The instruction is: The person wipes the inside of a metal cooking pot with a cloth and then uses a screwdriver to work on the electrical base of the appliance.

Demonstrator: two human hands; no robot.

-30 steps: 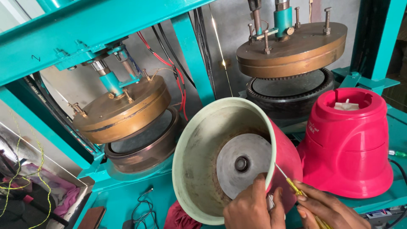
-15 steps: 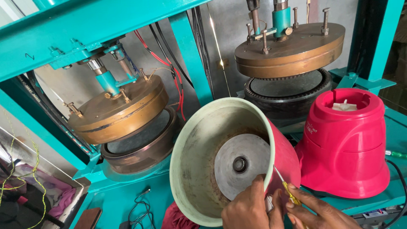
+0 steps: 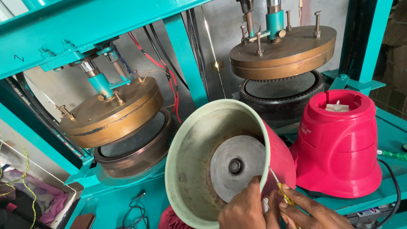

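The head view shows the left hand [image 3: 243, 210] with its fingers curled and pressed together over the lower rim of a tilted pink shell [image 3: 224, 163], its fingertips reaching in toward the grey metal disc [image 3: 237, 167] at the bottom. Just beside it, the right hand [image 3: 311, 212] pinches a yellow-handled screwdriver [image 3: 283, 193] between thumb and fingers, its thin shaft angled up against the shell's rim. Judging from this, the step in hand is working a fastener or seam at the shell's lower edge; the next move would call for a steady hold by the left hand while the tip is guided precisely. The shell sits near the front edge of the teal machine bench [image 3: 148, 203], close to a pink mixer base [image 3: 339, 148] to its right. Counted: one shell, one mixer base, one screwdriver, two brass-coloured press heads [image 3: 112, 112], each above a round die, and one green-handled tool [image 3: 392, 154] at the right edge.
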